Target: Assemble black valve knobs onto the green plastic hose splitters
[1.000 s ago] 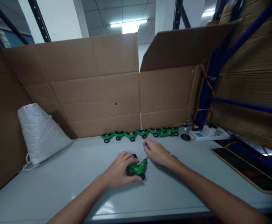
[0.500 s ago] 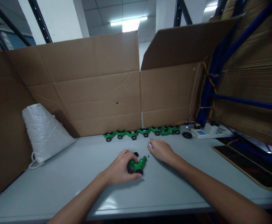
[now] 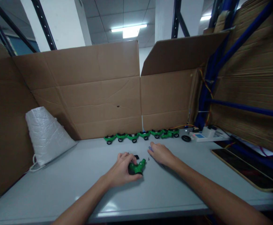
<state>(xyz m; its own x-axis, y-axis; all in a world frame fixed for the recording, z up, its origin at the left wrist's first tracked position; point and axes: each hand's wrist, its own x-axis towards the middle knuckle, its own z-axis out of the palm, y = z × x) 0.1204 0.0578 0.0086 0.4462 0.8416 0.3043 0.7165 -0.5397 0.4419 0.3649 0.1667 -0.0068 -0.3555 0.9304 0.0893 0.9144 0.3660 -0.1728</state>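
My left hand (image 3: 123,170) is closed around a green toy vehicle (image 3: 138,167) with a black wheel, thumb on the near side and fingers over the back. Just behind the toy lies a small black part (image 3: 136,157), partly hidden by my fingers. To the right of it, a tiny dark piece (image 3: 149,159) rests on the table, between my two hands. My right hand (image 3: 160,153) lies low over the table with its fingers closed on a small bluish-purple thing (image 3: 150,149). Most of that thing is hidden, so its kind cannot be told.
Several green toy vehicles (image 3: 132,137) stand in a row along the cardboard wall (image 3: 98,109). A black ring (image 3: 186,138) and a white power strip (image 3: 206,135) are at the back right. A wrapped white bag (image 3: 48,137) leans at the left; a dark flat panel (image 3: 244,168) lies right.
The camera has tilted slightly, so the scene sits a little lower in view. The toy in my left hand has turned a little, showing less of its wheel. Both hands keep their places.
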